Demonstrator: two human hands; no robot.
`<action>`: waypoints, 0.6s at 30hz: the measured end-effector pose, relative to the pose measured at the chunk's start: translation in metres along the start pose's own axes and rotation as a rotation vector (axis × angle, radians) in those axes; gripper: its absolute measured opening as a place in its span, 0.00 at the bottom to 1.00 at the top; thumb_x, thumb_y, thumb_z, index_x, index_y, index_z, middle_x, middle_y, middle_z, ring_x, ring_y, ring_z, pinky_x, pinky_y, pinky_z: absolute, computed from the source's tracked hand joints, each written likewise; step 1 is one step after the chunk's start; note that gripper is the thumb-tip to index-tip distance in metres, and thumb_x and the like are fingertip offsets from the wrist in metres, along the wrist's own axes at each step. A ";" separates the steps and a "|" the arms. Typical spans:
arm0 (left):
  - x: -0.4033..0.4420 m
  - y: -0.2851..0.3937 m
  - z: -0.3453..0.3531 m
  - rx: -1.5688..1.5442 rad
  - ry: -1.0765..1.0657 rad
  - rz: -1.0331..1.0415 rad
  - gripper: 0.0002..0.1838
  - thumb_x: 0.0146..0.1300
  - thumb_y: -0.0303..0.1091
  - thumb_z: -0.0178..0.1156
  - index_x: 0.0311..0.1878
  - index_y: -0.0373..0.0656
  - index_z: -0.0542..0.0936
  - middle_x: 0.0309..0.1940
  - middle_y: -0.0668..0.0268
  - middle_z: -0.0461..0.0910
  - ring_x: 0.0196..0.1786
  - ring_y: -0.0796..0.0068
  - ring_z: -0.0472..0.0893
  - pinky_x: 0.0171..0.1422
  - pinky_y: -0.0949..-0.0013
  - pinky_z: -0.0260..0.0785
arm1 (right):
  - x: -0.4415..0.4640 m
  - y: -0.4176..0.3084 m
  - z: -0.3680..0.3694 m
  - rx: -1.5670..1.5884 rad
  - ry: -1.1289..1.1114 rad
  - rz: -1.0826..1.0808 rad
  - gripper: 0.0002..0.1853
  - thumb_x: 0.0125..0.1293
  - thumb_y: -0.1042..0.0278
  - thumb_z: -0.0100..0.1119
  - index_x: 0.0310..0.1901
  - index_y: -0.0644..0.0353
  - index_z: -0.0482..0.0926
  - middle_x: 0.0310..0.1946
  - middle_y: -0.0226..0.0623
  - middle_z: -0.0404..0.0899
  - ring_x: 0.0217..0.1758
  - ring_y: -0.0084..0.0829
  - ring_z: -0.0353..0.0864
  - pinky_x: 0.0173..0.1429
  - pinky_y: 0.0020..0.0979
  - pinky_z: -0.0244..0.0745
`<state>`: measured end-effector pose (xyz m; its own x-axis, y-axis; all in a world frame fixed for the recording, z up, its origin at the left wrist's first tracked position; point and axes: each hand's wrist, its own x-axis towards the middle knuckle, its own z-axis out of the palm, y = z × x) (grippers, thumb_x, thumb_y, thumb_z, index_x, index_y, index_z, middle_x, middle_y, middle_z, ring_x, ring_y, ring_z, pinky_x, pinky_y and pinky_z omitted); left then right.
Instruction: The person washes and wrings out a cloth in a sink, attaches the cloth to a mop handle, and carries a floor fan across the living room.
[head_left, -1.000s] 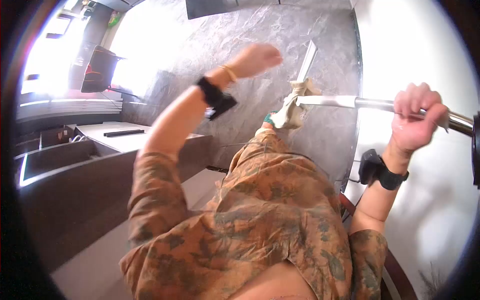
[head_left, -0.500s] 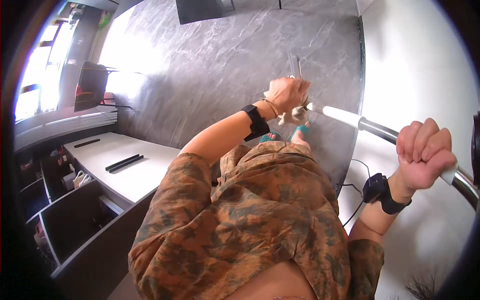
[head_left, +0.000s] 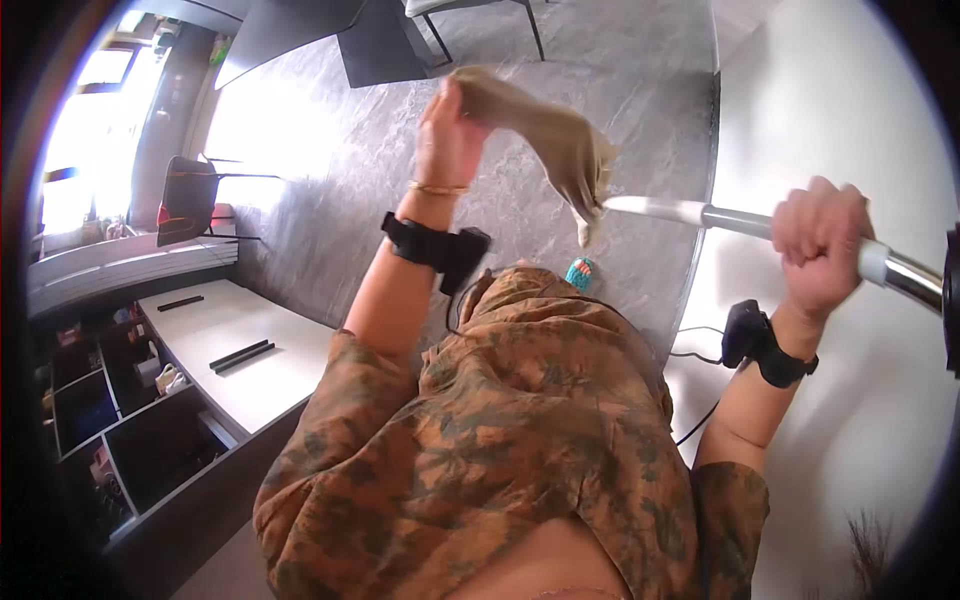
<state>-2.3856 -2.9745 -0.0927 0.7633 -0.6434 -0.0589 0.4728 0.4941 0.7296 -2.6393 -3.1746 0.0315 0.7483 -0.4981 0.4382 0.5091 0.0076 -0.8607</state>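
My right hand (head_left: 822, 245) is wrapped round a pole (head_left: 740, 221) with white and shiny metal sections, which slants across the right side. Its white tip reaches a long beige cloth (head_left: 545, 135). At the cloth's upper left end is my left hand (head_left: 450, 140), closed on the fabric and somewhat blurred by motion. The cloth bends in an arc from that hand down to the pole tip, where its narrow end hangs. Whether the cloth is fastened to the tip cannot be made out.
A white-topped cabinet (head_left: 290, 375) with open compartments stands at lower left. Beyond it is a dark chair (head_left: 187, 200) near the bright window. Dark furniture (head_left: 385, 50) is at the top, a white wall (head_left: 830, 120) along the right. Grey floor (head_left: 370, 150) lies beneath.
My left hand has moved up and to the left, drawing the bunched cloth out into a long arc. My right hand has risen slightly and shifted left with the pole.
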 end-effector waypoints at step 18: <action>0.260 -0.126 -0.139 2.261 -0.393 -0.510 0.17 0.53 0.42 0.53 0.43 0.43 0.76 0.36 0.61 0.79 0.41 0.65 0.78 0.43 0.64 0.68 | 0.225 0.084 -0.099 0.057 -0.069 -0.128 0.16 0.65 0.60 0.41 0.21 0.56 0.57 0.12 0.27 0.55 0.09 0.17 0.51 0.13 0.20 0.53</action>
<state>-2.1861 -3.1226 -0.2950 0.5676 -0.6344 -0.5247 -0.7296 -0.6829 0.0366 -2.4699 -3.3716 0.0320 0.7021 -0.4373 0.5620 0.6243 -0.0015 -0.7812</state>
